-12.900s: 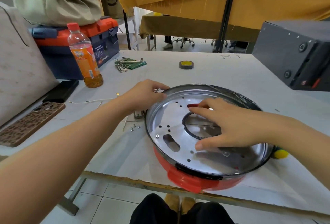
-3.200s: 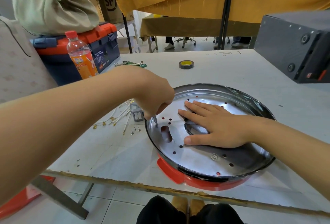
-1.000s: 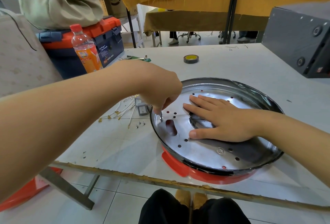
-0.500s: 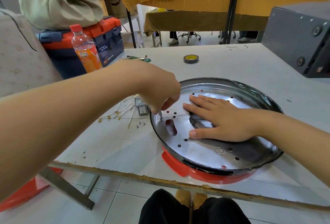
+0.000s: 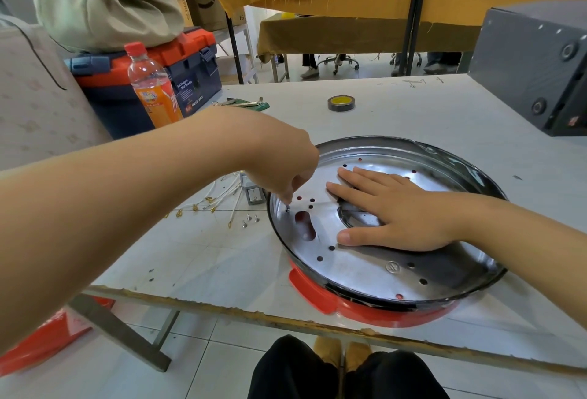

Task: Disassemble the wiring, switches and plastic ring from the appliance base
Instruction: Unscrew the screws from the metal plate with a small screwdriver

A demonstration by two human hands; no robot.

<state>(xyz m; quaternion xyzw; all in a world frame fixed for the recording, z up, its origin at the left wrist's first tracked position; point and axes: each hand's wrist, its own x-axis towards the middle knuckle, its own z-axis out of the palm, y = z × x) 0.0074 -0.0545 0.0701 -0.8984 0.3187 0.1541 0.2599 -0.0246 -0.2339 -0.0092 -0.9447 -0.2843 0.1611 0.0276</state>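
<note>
Far left on the white table (image 5: 413, 119): blue and orange toolbox (image 5: 178, 74), orange drink bottle (image 5: 152, 87) in front of it. Nearer the middle: loose white wires (image 5: 219, 198) with brass terminals, grey rocker switch (image 5: 255, 195) just beside the base's rim, three small screws (image 5: 249, 219) close by. Left hand (image 5: 286, 163) reached over the rim, fingers curled, pinching a small screw (image 5: 287, 208) at the metal plate. Appliance base (image 5: 374, 306), red with a black rim, sat near the table's front edge. Right hand (image 5: 403, 211) lay flat, fingers straight, pressed on the plate over the central opening, gripping nothing. Far right: dark grey box (image 5: 533, 61).
</note>
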